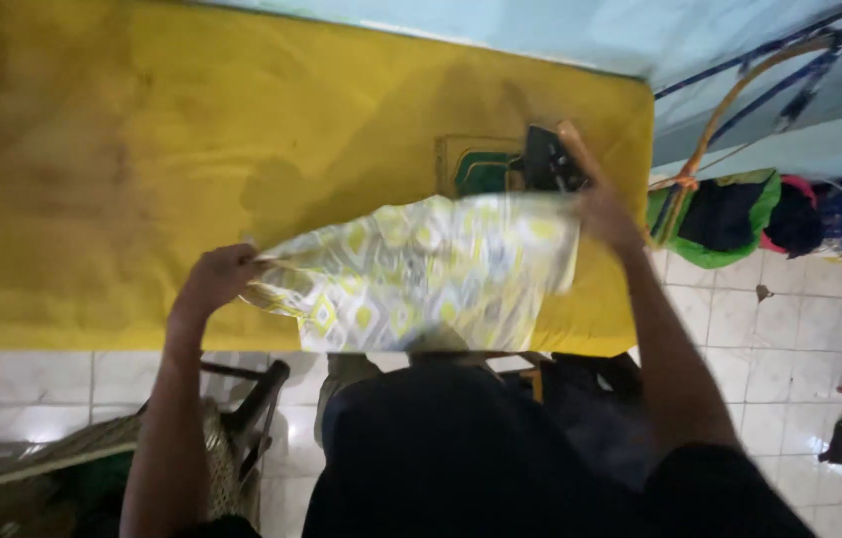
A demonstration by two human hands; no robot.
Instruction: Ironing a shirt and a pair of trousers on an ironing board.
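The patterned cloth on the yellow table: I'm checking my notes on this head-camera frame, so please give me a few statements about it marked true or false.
1. Both hands hold the patterned cloth. True: the left hand has a grip on one end, the right hand on the other.
2. The cloth lies over a blue surface. False: it lies over a yellow padded table.
3. A dark iron sits on the table beyond the cloth. True.
4. The floor is carpeted. False: it is a white tiled floor.
5. The cloth is plain white. False: it has a yellow, grey and white pattern.

One patterned cloth, one iron, two hands.
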